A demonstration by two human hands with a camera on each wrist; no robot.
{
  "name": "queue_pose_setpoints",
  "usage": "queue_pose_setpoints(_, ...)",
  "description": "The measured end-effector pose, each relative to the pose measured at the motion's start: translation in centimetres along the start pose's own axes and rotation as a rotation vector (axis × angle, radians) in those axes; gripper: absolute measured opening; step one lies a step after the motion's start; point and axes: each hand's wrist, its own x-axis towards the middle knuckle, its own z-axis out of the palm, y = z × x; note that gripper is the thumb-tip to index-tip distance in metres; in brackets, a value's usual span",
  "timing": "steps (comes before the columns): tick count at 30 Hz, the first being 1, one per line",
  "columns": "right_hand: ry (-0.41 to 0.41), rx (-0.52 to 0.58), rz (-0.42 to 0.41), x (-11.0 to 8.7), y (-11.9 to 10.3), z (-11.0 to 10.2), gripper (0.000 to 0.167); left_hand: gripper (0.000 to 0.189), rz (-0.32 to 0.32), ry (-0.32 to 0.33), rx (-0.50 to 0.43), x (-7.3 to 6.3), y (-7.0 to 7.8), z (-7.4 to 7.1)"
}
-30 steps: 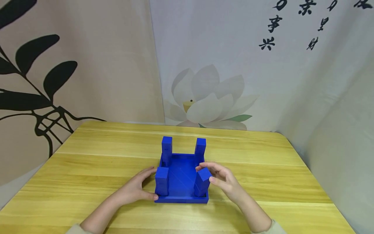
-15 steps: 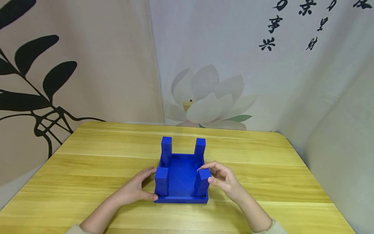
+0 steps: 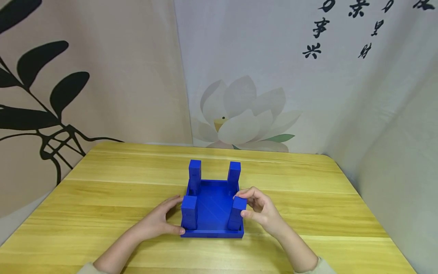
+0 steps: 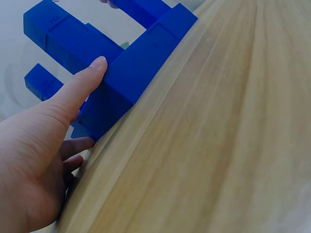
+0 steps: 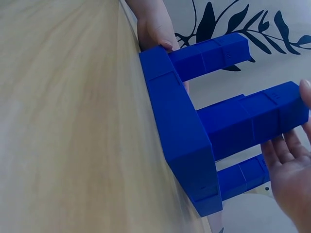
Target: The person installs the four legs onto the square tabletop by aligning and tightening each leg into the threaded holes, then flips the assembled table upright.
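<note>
A shallow blue tray (image 3: 213, 213) with low walls lies on the table, with a square blue post standing at each corner. My left hand (image 3: 155, 220) holds the tray's left side; the thumb (image 4: 92, 73) is on the near left corner, beside the near left post (image 3: 189, 213). In the right wrist view, the near right post (image 5: 255, 119) is built of stacked sections. My right hand (image 3: 261, 213) pinches its top between thumb and fingers. The far left post (image 3: 195, 177) and far right post (image 3: 234, 177) stand untouched.
The wood-grain table (image 3: 137, 190) extends around the tray on all sides. Behind it hangs a pale cloth (image 3: 253, 76) printed with a lotus, leaves and dark characters.
The near right post's top has turned slightly to line up more squarely with the tray. My right fingers and thumb have shifted around it. My left hand keeps its place.
</note>
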Motion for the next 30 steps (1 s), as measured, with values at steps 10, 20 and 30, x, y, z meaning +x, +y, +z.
queue_pose_setpoints(10,-0.036,0.014,0.005,0.04,0.48,-0.08,0.034,0.096,0.009,0.001,-0.003,0.01,-0.08,-0.02)
queue_pose_setpoints(20,-0.135,0.005,-0.079,0.2,0.53,-0.07,0.039,0.096,-0.007,-0.004,-0.01,0.07,-0.41,-0.04)
queue_pose_setpoints(30,-0.109,0.019,-0.038,0.06,0.19,0.13,0.037,0.096,0.002,-0.004,-0.012,0.05,-0.44,-0.02)
